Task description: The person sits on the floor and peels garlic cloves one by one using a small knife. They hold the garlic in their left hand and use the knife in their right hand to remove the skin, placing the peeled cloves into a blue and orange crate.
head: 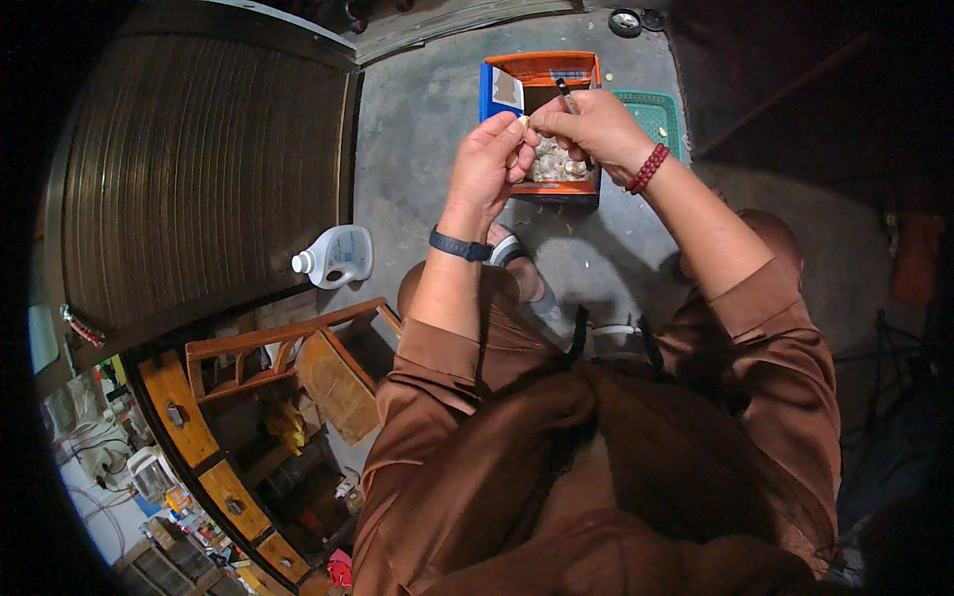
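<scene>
My left hand (490, 158) pinches a small pale piece, which looks like a garlic clove (524, 121), between thumb and fingertips. My right hand (596, 130) meets it there, its thumb and finger at the clove's side. A slim tool with a black end (564, 93) is held in my right hand; what kind it is cannot be told. Both hands are over an open orange and blue cardboard box (540, 67). Whitish bulbs and papery skins, apparently garlic (555, 164), lie inside it, partly hidden by the hands.
Right of the box is a green plastic basket (674, 112) with a pale clove (662, 132) in it. A roll of tape (624, 23) lies farther back. On the left stand a white jug (343, 257), a ribbed door (201, 164) and a wooden drawer cabinet (179, 406).
</scene>
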`<action>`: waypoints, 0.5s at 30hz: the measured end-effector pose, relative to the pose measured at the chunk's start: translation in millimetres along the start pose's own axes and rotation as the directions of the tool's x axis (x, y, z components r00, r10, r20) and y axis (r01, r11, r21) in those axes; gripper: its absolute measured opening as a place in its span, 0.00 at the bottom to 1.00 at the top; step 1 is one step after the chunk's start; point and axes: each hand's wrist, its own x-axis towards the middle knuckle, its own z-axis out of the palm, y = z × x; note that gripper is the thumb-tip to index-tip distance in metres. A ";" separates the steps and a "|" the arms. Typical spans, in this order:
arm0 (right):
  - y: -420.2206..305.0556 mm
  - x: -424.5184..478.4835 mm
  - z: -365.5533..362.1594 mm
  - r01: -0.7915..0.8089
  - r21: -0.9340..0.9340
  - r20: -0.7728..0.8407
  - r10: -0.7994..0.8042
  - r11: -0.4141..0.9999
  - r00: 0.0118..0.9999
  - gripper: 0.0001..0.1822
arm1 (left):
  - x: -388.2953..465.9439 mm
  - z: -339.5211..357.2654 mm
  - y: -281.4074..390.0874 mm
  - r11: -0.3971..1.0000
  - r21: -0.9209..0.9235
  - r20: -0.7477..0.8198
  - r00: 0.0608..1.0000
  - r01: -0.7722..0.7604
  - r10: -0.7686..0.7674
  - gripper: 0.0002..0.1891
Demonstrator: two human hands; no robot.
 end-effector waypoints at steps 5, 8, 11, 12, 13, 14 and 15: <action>5.8 3.2 -5.3 -0.047 0.164 0.041 0.040 0.985 0.998 0.08 | -1.6 -0.2 -0.8 0.997 0.082 0.009 1.000 0.005 -0.006 0.06; 3.1 2.2 -9.2 -0.078 0.163 0.077 0.066 0.984 0.995 0.08 | -1.0 -2.4 0.1 0.991 0.135 0.045 0.999 0.003 -0.009 0.07; 1.8 0.2 -8.2 -0.077 0.146 0.073 0.067 0.986 0.995 0.08 | -1.3 -3.2 -1.3 0.987 0.158 0.057 0.998 -0.009 0.000 0.08; 2.9 0.6 -7.5 -0.066 0.132 0.065 0.058 0.989 0.996 0.08 | -0.7 -2.9 -2.2 0.987 0.160 0.054 0.999 -0.013 0.004 0.08; 3.2 0.7 -6.6 -0.055 0.119 0.056 0.049 0.991 0.997 0.07 | -0.3 -2.3 -2.9 0.988 0.153 0.063 0.998 -0.010 0.000 0.08; 3.3 -0.4 -5.4 -0.038 0.094 0.034 0.035 0.995 0.999 0.07 | 0.0 -1.5 -3.2 0.989 0.147 0.071 0.997 -0.007 -0.003 0.08; 1.2 -2.6 -2.7 -0.021 0.069 0.014 0.020 0.997 1.000 0.07 | -0.2 -0.8 -2.8 0.990 0.140 0.078 0.997 -0.006 -0.005 0.08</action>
